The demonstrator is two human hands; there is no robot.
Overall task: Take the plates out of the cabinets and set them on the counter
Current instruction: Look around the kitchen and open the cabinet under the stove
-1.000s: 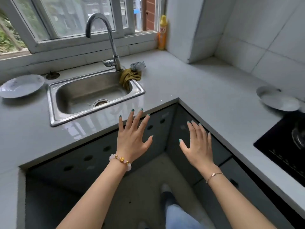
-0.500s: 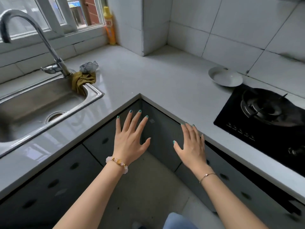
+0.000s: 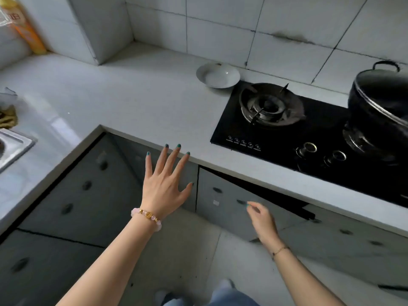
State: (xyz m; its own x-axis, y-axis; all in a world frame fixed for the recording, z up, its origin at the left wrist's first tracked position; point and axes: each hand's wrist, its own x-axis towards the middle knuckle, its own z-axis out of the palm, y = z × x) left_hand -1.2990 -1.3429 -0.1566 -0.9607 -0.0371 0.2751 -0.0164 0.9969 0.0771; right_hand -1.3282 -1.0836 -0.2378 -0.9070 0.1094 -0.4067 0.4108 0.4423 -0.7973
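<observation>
view swings from sink side to hob [image 3: 309,129] | left hand [image 3: 162,191] stays spread, empty, at counter [image 3: 143,96] front edge | right hand [image 3: 262,219] drops to cabinet door [image 3: 220,215], fingertips at finger hole, grip unclear | plate [image 3: 217,75] at counter back edge, just beside hob | likely opening next cabinet

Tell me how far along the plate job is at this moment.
Done: one white shallow plate sits on the grey counter beside the black gas hob. In hand: nothing; the right hand reaches for the grey cabinet door, the left hand is spread, empty. Left: any plates inside, unseen.
</observation>
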